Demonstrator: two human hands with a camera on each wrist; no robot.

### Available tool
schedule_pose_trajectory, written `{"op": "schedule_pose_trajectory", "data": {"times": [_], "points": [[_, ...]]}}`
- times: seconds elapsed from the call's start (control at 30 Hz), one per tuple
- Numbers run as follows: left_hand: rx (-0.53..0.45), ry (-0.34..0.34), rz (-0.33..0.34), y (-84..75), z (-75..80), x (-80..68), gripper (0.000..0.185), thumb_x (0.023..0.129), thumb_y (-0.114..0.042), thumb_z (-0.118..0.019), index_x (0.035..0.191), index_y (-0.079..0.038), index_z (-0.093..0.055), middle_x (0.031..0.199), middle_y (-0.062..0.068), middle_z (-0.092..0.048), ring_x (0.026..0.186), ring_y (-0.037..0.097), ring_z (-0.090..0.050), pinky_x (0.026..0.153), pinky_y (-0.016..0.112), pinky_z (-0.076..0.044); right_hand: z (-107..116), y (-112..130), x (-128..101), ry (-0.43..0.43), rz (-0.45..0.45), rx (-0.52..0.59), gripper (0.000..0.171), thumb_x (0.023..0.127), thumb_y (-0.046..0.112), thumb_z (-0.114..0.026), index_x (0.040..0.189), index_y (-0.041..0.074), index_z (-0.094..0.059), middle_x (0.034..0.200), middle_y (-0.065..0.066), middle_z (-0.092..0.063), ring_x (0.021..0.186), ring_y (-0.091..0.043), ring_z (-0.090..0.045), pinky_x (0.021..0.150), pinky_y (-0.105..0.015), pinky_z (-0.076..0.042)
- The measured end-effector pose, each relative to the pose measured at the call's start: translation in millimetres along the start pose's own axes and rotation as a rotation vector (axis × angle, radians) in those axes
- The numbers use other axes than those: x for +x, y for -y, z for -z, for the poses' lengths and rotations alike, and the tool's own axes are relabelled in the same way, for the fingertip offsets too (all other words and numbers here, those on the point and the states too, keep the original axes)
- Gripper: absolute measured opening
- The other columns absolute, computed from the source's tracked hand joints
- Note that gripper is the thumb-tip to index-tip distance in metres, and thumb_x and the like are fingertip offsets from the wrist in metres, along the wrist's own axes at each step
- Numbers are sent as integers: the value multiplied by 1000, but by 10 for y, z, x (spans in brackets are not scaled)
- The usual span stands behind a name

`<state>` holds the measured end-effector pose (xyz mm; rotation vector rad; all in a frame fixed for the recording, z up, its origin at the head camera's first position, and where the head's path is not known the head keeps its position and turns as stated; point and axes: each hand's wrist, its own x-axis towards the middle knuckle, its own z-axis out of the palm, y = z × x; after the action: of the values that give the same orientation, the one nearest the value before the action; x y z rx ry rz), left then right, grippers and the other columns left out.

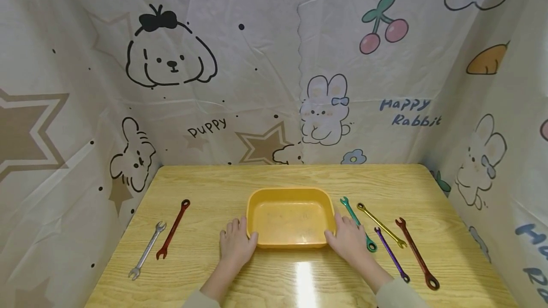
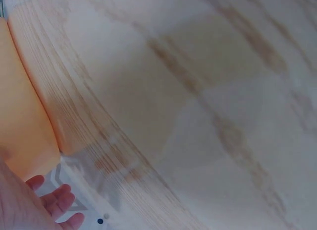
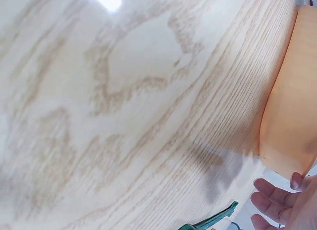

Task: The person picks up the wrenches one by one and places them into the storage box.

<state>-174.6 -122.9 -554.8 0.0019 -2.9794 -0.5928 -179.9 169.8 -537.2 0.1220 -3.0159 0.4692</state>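
Showing only from the head view: silver wrench [image 1: 147,250].

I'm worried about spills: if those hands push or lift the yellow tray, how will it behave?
The yellow tray looks like thin plastic with nothing in it, so it is probably light. On the glossy wooden table it would likely slide easily. Low and wide, it seems unlikely to tip, with the left hand and right hand at its sides.

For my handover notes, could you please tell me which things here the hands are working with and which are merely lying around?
In hand:
- yellow tray, empty
- left hand at its near-left corner
- right hand at its near-right corner

Lying about:
- silver wrench
- red wrench
- green wrench
- gold wrench
- purple wrench
- dark red wrench
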Motion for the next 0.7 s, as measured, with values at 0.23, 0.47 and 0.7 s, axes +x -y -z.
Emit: {"op": "schedule_pose_trajectory", "data": {"times": [0.23,0.47,0.7], "points": [[8,5,-6,-8,24,-60,46,86,-32,-48,122,-3,-45,116,18,-49,105,34,-42,84,52,-32,-9,8,-41,7,-18,5,51,82,34,-53,120,0,-50,107,-18,-58,97,-35,-52,74,-51,-37],[-7,-11,-2,-14,30,-114,44,85,-30,-48,121,-4,-46,112,16,-50,100,32,-44,81,50,-33,-10,22,-94,6,-16,6,55,83,34,-53,125,-1,-48,108,-18,-58,97,-37,-53,76,-53,-38],[-23,-4,3,-13,36,-165,50,86,-30,-48,127,-3,-44,118,18,-49,109,34,-42,87,54,-31,-17,22,-142,-14,-9,-6,51,81,33,-54,119,0,-51,100,-16,-60,90,-33,-54,70,-49,-39]]}}
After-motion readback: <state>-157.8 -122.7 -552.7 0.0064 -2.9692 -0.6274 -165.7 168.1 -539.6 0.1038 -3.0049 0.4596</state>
